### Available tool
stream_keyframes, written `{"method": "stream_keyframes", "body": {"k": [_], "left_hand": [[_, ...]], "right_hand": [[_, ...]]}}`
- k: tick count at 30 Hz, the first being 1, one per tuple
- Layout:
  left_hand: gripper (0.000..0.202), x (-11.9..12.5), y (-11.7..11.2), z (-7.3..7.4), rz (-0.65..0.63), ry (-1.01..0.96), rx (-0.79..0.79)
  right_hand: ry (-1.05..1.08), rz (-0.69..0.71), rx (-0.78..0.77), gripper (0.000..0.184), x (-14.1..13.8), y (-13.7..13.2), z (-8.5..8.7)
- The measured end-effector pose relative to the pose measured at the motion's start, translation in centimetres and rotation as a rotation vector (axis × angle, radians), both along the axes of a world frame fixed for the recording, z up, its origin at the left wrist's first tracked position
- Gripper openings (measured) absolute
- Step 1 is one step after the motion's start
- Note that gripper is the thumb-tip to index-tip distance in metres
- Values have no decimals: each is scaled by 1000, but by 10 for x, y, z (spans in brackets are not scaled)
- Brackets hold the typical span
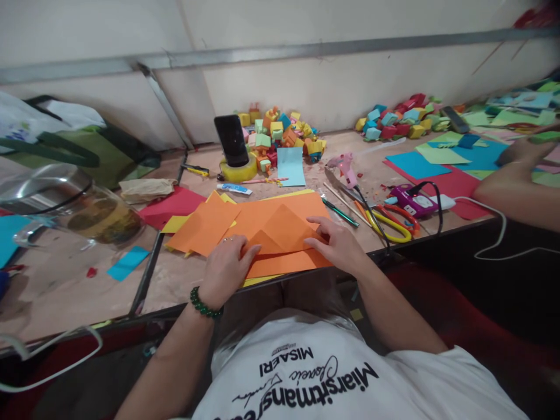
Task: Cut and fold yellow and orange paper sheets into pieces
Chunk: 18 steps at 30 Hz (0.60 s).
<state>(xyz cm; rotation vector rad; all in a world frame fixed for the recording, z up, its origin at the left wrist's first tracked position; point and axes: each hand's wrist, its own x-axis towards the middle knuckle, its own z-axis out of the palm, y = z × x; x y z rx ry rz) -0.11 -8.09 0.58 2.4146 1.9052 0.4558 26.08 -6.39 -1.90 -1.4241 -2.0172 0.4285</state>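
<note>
A folded sheet of orange paper (284, 227) with two pointed peaks lies in front of me, on top of more orange and yellow sheets. My left hand (226, 265), with a green bead bracelet above it, grips the left end of the folded paper between thumb and fingers. At the right end my right hand (339, 244) holds the paper, its thumb on top and fingers curled around the edge. Loose orange sheets (201, 224) fan out just left of the folded one. The undersides of both hands are hidden.
Behind the paper are a phone (231, 140) on a yellow tape roll (238, 170) and piled paper cubes (280, 134). A pink glue gun (345, 169), scissors (389, 227) and a purple power strip (411, 201) lie right. A glass jug (87, 210) stands left. Another person's arm (518, 186) reaches in.
</note>
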Motion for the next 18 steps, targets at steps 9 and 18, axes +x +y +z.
{"method": "stream_keyframes", "body": {"k": [9, 18], "left_hand": [[61, 34, -41, -18, -91, 146, 303], [61, 36, -39, -27, -267, 183, 115]], "right_hand": [[-369, -94, 200, 29, -17, -12, 1], [-375, 96, 468, 27, -22, -11, 5]]}}
